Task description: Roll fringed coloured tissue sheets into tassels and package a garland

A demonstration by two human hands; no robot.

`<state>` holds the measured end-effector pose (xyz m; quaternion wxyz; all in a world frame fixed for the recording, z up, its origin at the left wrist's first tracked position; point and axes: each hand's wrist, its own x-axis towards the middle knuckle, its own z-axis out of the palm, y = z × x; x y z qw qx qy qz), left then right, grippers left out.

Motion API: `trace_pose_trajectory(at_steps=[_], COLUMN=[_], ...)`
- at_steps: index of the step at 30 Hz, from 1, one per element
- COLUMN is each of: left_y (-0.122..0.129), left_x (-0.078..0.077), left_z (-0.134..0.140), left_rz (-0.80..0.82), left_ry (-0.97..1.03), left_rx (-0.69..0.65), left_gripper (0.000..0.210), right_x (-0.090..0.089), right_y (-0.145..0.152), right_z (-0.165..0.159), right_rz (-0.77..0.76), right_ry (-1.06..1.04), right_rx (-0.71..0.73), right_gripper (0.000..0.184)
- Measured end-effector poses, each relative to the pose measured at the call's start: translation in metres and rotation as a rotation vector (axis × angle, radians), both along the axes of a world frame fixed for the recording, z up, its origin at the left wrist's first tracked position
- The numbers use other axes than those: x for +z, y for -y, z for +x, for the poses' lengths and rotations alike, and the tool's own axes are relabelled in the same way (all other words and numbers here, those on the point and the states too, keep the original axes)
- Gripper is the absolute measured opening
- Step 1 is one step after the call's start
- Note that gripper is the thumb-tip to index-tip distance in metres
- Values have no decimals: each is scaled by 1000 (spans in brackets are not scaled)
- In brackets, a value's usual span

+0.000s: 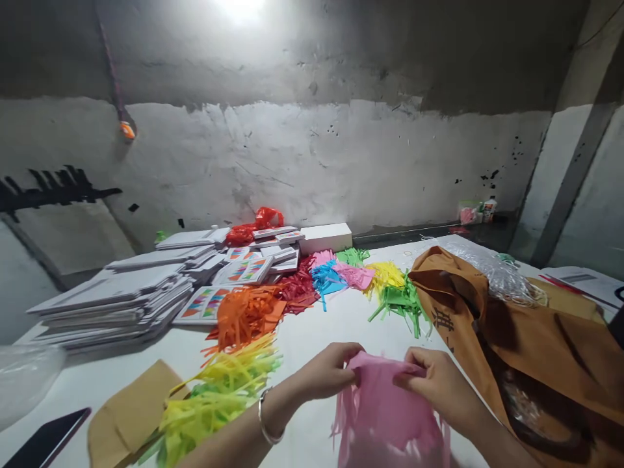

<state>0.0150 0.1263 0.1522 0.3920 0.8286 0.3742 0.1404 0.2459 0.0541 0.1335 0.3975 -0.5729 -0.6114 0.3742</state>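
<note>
A pink sheet of fringed tissue-like material [390, 403] hangs between my two hands, close to me at the table's front. My left hand [336, 370], with a bangle on its wrist, pinches the sheet's top left corner. At the top right corner my right hand [433, 377] has its thumb and fingers closed on the edge. Strips dangle from both sides of the sheet. Ahead lie fringed bundles: blue [329, 277], pink [355, 275], yellow [385, 278] and green [402, 299]. Orange fringe [248, 315] and yellow-green fringe [219, 396] lie to the left.
Stacks of flat white packs [117, 292] fill the table's left side. A brown cloth bag [526, 351] lies open on the right, beside clear plastic wrapping [497, 273]. A white box [325, 238] stands at the back. A phone [49, 439] and brown paper [131, 413] lie front left.
</note>
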Motion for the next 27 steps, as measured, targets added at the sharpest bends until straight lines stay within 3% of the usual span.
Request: trace_pose_trajectory(at_steps=[4,8,11,14,17,24,27], left_y=[9,21,38,59,73,71,73], left_x=[-8,-13,-14,-18,-27,-37,-31], left_z=[-15,-31,-35,-30,-18,-10,-12], left_rz=[-162,-146,-1,416,809,743,782], left_ry=[63,86,134,217,167,168,129], left_rx=[-28,-7,90,157,81,27,-29], left_gripper=[14,10,29,36,26,12,11], right_x=[6,2,-8,-18,-23,-31,-34], right_y=[9,17,21,24,26,28,29], right_z=[-2,-6,-13,-24,-33,-22,-13], right_rz=[-121,-168,-172,-161,-159,-105,80], right_ry=[-165,-279,-328,-349,-348,-272,-132], right_rx=[175,243,225,167,156,183,170], right_gripper=[46,57,49,43,42,34,34])
